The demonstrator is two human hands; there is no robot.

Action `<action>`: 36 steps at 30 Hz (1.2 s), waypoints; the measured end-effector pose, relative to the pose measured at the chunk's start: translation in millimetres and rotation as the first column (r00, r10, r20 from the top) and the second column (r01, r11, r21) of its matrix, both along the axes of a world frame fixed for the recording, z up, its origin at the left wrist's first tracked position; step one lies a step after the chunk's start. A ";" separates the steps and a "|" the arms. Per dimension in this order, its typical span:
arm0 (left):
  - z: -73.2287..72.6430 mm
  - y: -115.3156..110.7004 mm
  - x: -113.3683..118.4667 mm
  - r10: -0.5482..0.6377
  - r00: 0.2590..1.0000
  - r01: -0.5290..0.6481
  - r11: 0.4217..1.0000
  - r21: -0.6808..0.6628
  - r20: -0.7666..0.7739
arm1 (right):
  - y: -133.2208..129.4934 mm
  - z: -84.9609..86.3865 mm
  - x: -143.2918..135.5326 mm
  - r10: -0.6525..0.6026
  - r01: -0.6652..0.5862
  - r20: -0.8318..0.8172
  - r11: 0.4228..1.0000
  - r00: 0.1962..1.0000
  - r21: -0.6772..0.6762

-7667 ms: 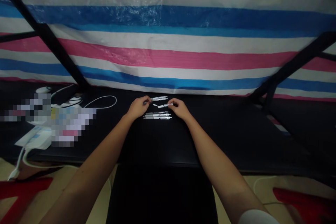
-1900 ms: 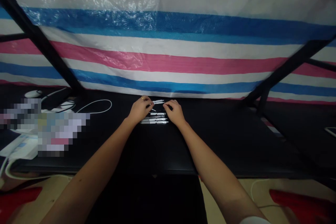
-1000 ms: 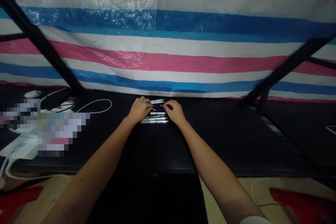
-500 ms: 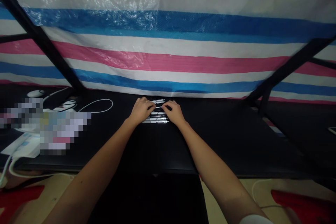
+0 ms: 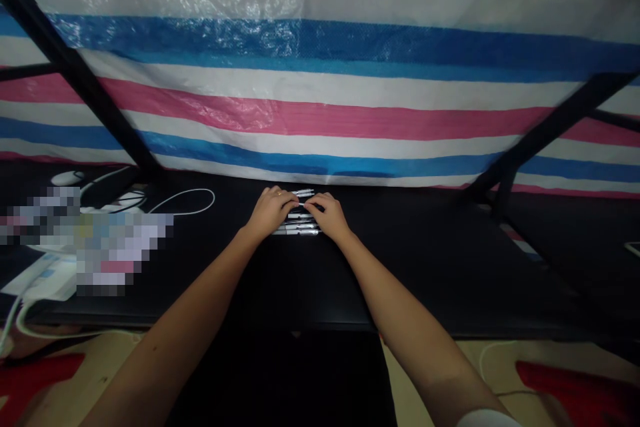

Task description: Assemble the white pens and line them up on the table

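My left hand (image 5: pixel 273 209) and my right hand (image 5: pixel 327 212) meet over a row of pens on the black table. Between their fingertips is a slim pen (image 5: pixel 301 204), pinched at both ends and mostly covered by the fingers. Nearer to me, several white-and-clear pens (image 5: pixel 303 230) lie side by side, pointing left to right. Beyond the pinched one, more pens (image 5: pixel 303 193) lie close to the back of the table, partly behind my left hand.
A striped plastic sheet (image 5: pixel 320 93) hangs behind the black table (image 5: pixel 425 267). Dark slanted bars (image 5: pixel 115 113) stand at either side. On the left are a white mouse (image 5: pixel 69 178), a looped white cable (image 5: pixel 200 191) and papers (image 5: pixel 50 277). Red stools (image 5: pixel 575 390) show below.
My right hand has shifted slightly left, so its fingertips are closer to those of my left hand. Less of the pinched pen shows between them.
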State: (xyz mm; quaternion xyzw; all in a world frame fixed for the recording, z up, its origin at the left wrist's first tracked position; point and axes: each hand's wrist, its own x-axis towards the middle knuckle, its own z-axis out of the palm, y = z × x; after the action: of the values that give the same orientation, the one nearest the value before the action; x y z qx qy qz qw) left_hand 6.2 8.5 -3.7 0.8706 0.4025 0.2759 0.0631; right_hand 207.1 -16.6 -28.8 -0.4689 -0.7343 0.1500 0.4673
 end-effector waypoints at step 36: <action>13.9 -2.4 -24.0 0.061 0.956 -0.121 0.973 -0.196 -0.285 | -3.7 2.7 4.1 0.150 -0.139 0.136 0.987 0.979 -0.085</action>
State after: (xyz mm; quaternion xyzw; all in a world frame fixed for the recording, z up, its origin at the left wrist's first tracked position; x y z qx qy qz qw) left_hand -17.8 6.1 10.1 0.8694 0.4743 0.1095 0.0853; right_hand 211.2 -20.3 -26.1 -0.4411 -0.7916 0.1775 0.3838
